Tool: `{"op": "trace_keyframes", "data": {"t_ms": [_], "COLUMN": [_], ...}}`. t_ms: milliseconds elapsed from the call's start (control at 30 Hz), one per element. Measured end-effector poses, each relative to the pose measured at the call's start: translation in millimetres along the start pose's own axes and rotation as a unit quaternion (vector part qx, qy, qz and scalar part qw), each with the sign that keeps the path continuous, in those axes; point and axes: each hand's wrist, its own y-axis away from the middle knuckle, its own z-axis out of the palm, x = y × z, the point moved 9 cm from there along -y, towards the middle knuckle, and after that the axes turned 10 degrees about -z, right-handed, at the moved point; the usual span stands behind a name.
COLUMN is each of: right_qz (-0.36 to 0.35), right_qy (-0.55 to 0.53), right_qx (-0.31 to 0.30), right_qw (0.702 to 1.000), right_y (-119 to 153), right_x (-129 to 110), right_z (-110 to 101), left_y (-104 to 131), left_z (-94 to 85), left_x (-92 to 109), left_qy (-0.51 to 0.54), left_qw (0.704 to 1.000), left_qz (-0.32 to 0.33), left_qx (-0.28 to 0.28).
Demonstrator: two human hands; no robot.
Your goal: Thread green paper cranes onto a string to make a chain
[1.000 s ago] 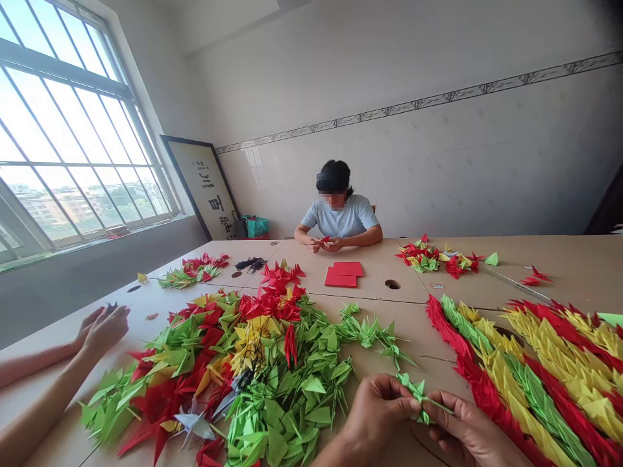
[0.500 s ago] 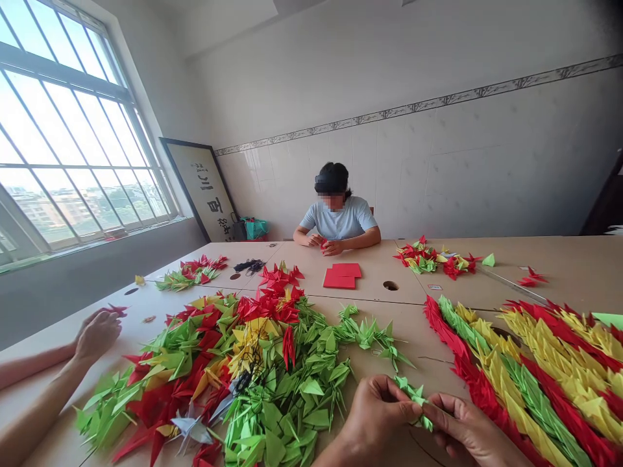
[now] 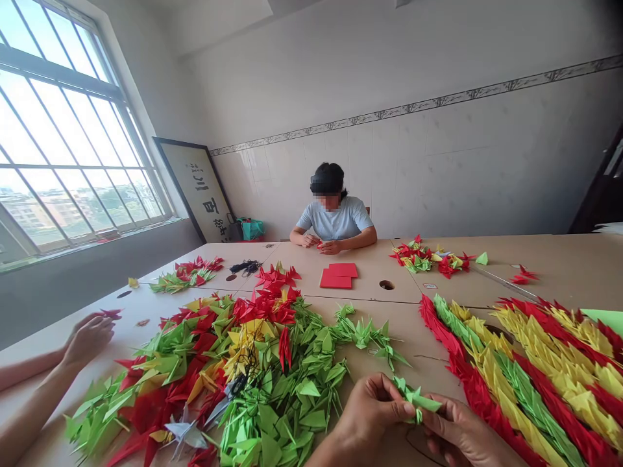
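Low in the head view, the left hand (image 3: 370,415) and the right hand (image 3: 462,434) meet over the table (image 3: 574,269), both closed in a pinch on one green crane (image 3: 415,397). The left thumb and forefinger grip its near end; the right fingers hold the other side, and its pointed tips stick up between them. The crane hangs just above the table, right of the loose pile (image 3: 233,376) and left of the strung rows (image 3: 525,370).

To handle it well, I judge the grip should stay light and close to the body of the fold, since thin paper points crease easily; whether a thread runs through it is too small to tell.

No box or tray shows here. The cranes lie bare on the table, in heaps and rows, with a red paper stack (image 3: 338,275) farther off.

Another person's hands (image 3: 87,337) work at the left edge.
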Motion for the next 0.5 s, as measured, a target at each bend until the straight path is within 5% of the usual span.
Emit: {"op": "trace_keyframes", "data": {"t_ms": [500], "right_qz": [-0.016], "right_qy": [-0.008], "right_qx": [-0.008], "right_qw": [1.000], "right_y": [-8.9], "right_x": [5.8], "right_z": [-7.9], "left_y": [-1.7], "left_z": [1.1], "left_x": [1.1], "left_qy": [0.046], "left_qw": [0.999], "left_qz": [0.017], "left_qx": [-0.019]}}
